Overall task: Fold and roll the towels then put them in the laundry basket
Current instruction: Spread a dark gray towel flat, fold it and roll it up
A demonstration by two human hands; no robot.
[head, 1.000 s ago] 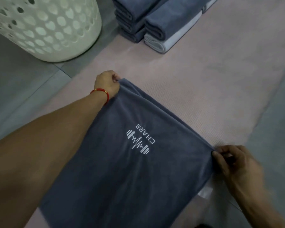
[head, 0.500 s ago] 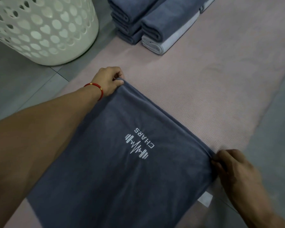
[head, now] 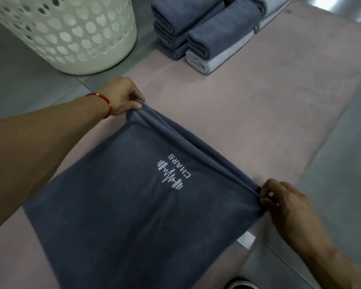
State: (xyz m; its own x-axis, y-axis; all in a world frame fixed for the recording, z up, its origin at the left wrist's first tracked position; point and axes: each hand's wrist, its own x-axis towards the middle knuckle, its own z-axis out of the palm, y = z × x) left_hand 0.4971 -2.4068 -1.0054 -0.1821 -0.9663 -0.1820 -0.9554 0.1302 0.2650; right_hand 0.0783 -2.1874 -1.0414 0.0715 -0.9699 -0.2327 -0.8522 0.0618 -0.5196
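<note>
Now left hand (head: 121, 97) and right hand (head: 283, 201) each pinch the towel's (head: 133, 205) far edge, apparently rolled.

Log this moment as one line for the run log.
step: rolling far edge | left hand: pinches towel corner | right hand: pinches other corner | laundry basket: towel not in

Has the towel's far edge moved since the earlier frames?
Yes. The grey towel's far edge is now rolled over toward the logo, away from the laundry basket.
</note>
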